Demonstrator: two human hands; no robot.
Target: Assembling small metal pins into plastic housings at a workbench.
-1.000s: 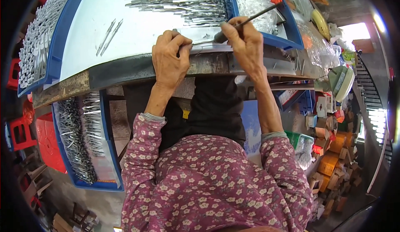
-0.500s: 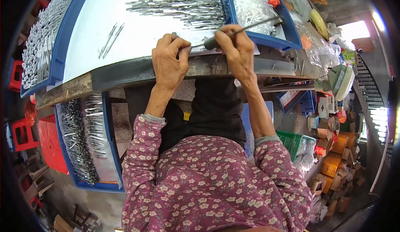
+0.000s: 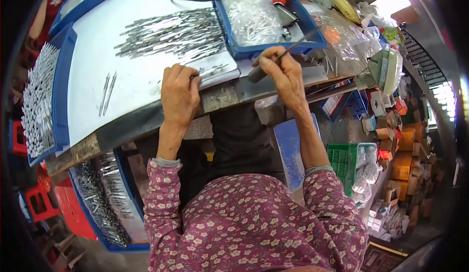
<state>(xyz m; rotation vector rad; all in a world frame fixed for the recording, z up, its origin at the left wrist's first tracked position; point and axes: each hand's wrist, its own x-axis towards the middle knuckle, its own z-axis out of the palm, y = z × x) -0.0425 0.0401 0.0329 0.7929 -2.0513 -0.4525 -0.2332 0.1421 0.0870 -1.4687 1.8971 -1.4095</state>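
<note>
**Tool in right hand, thin rod under left**

Tool (image 3: 283,54) sits in the right hand (image 3: 283,74), fingers curled tight round its dark fat handle. It's long & thin. The handle end is low by the palm, and the grey metal shaft runs up & to the right, w/ its tip over the rim of the blue tray (image 3: 273,47).

Left hand (image 3: 180,94) lies palm down on the white board (image 3: 93,91). Its fingertips press on a thin shiny metal rod (image 3: 210,70) that lies nearly flat across, pointing right toward the tool. Can't tell if the fingers pinch it or just hold it down.

Above the hands is a big heap of rods (image 3: 171,35), silver, skinny, mostly lying left to right. Two loose rods (image 3: 107,94) lie apart on the left, pointing up & down. The blue tray holds clear plastic bags. The table (image 3: 224,96) edge is grey, worn & scratched. A low blue bin (image 3: 105,203) under it is full of more shiny rods.
</note>
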